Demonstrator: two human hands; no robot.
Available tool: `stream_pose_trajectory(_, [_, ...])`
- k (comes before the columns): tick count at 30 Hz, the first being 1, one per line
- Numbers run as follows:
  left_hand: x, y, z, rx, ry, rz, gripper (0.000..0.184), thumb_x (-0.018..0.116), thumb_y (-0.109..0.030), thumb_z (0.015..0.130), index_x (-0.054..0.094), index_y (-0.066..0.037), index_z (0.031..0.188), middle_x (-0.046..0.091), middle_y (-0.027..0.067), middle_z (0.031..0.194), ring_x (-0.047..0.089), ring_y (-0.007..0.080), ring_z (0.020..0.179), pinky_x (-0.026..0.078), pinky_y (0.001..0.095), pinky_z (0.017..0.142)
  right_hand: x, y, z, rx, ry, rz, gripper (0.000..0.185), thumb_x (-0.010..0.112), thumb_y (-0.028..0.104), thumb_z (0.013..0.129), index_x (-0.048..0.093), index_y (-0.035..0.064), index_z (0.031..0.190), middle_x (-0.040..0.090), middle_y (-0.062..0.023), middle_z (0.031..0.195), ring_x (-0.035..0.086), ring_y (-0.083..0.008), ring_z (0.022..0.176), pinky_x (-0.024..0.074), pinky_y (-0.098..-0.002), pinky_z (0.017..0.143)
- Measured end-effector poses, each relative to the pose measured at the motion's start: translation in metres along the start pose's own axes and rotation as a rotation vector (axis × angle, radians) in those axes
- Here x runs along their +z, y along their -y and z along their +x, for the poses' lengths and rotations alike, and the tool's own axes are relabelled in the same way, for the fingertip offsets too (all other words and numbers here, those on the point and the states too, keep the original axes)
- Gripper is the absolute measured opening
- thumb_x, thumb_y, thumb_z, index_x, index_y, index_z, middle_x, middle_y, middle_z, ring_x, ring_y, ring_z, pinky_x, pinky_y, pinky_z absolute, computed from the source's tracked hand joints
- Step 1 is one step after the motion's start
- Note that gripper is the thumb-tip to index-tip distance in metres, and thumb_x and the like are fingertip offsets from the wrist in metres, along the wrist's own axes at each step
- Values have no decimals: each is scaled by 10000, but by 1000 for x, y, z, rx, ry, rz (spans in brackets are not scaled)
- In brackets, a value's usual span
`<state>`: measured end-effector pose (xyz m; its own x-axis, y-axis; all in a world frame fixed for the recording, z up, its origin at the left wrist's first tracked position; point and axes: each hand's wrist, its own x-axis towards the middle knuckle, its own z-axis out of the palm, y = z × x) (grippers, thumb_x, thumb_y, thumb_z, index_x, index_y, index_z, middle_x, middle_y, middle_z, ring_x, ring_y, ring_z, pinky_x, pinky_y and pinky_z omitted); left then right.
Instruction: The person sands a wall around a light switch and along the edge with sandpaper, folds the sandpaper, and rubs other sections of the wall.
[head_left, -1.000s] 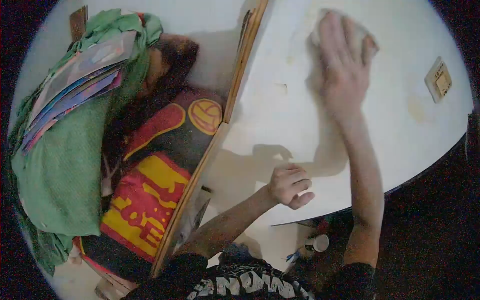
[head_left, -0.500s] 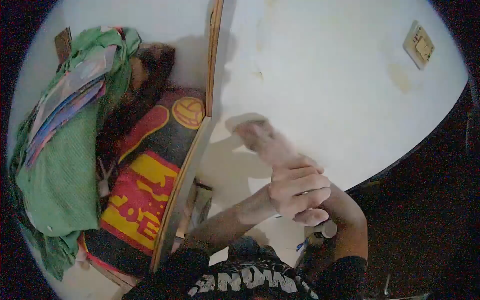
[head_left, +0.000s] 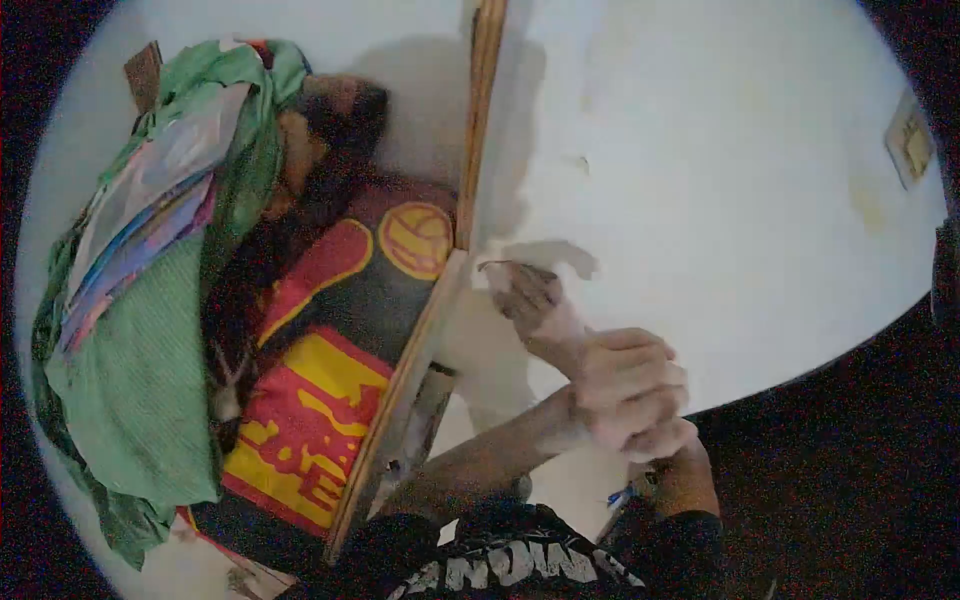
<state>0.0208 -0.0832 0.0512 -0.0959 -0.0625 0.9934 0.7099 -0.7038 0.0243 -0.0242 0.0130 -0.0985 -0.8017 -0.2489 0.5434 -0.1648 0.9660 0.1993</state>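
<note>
"Where do we have our hands?"

"Crossed, over the near left part of the white tabletop (head_left: 740,240), which spreads away ahead and to the right. Our left hand (head_left: 635,385) lies across our right forearm (head_left: 688,485), fingers bent; we can't tell whether they clamp it or only pass in front."

"And our right hand (head_left: 535,308)?"

"It sticks out past the left one, fingers toward the wood-edged partition (head_left: 481,120) but apart from it. It is too blurred for us to say whether the fingers are together on anything."

"What could go wrong?"

"We judge that crossed arms could hamper each other, and that a swing to the left could knock our knuckles on the partition's hard edge. The booklets (head_left: 150,220) lie slanted on bunched green fabric (head_left: 145,390), so a tug on it could make them slide."

"Any containers?"

"None we can name surely. The space left of the partition holds that green heap and, against the wood, a red, yellow and black printed cloth (head_left: 305,425). At the tabletop's far right sits a small pale plaque (head_left: 908,145) with a yellowish middle; we can't tell whether it is a shallow dish."
</note>
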Motion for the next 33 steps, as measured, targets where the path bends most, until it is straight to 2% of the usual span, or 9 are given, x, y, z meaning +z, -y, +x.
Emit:
stream_pose_trajectory(3, [19, -6, 12, 58, 21, -33, 264, 646, -209, 797, 530, -54, 618, 553, 56, 684, 559, 185, 556, 509, 333, 576, 30, 1, -11, -138, 265, -336, 458, 582, 193, 749, 555, 84, 1194, 470, -97, 1352, 444, -287, 1253, 368, -409, 1026])
stream_pose_trajectory(6, [13, -1, 10, 5, 45, -8, 260, 652, -201, 792, 533, -55, 612, 554, 56, 674, 561, 182, 557, 507, 324, 567, 53, 0, -3, -204, 381, -366, 460, 582, 195, 755, 552, 86, 1201, 470, -96, 1353, 442, -286, 1255, 368, -411, 1026])
stream_pose_trajectory(9, [9, 7, 5, -31, 84, 47, 258, 669, -205, 779, 541, -52, 615, 549, 59, 657, 563, 187, 554, 504, 316, 555, 66, -4, 9, -196, 390, -268, 462, 581, 196, 761, 548, 87, 1208, 470, -94, 1354, 441, -285, 1257, 367, -413, 1026])
stream_pose_trajectory(12, [3, 16, -2, -29, 142, 43, 286, 684, -276, 745, 639, 1, 692, 647, 107, 705, 639, 245, 589, 558, 392, 618, 68, -6, 11, -193, 399, -190, 463, 580, 198, 767, 544, 88, 1215, 469, -92, 1356, 439, -284, 1259, 367, -415, 1026])
stream_pose_trajectory(15, [6, 15, -7, -53, 139, 111, 252, 694, -245, 730, 644, -4, 682, 647, 101, 692, 635, 246, 575, 557, 375, 606, 56, -9, 5, -186, 401, -89, 465, 579, 200, 772, 540, 89, 1222, 469, -90, 1357, 437, -282, 1262, 366, -417, 1027])
stream_pose_trajectory(20, [7, 13, -9, -95, 56, 42, 201, 710, -137, 736, 575, -38, 625, 553, 60, 598, 576, 188, 522, 460, 310, 469, 3, -14, -15, -122, 350, 149, 467, 577, 203, 782, 534, 91, 1234, 468, -87, 1360, 435, -280, 1265, 366, -421, 1027])
stream_pose_trajectory(23, [-36, 27, 13, -158, 59, 96, 254, 718, -142, 730, 530, -72, 574, 548, 39, 590, 572, 179, 516, 459, 309, 471, -49, -27, 8, -74, 301, 61, 469, 576, 205, 788, 530, 92, 1241, 468, -85, 1361, 433, -279, 1267, 365, -423, 1027])
stream_pose_trajectory(26, [-23, 41, 5, -178, 60, 58, 265, 724, -153, 726, 526, -76, 568, 536, 30, 580, 569, 179, 513, 463, 305, 479, -80, -41, 15, -47, 212, -131, 471, 575, 206, 794, 526, 93, 1248, 468, -83, 1363, 431, -278, 1269, 365, -425, 1027])
stream_pose_trajectory(33, [-27, 64, 8, -168, 100, 60, 269, 720, -153, 728, 529, -77, 555, 533, 27, 582, 554, 187, 496, 472, 307, 486, 30, -35, 45, -133, 316, -162, 475, 573, 211, 807, 517, 96, 1264, 467, -79, 1366, 428, -275, 1274, 364, -430, 1028])
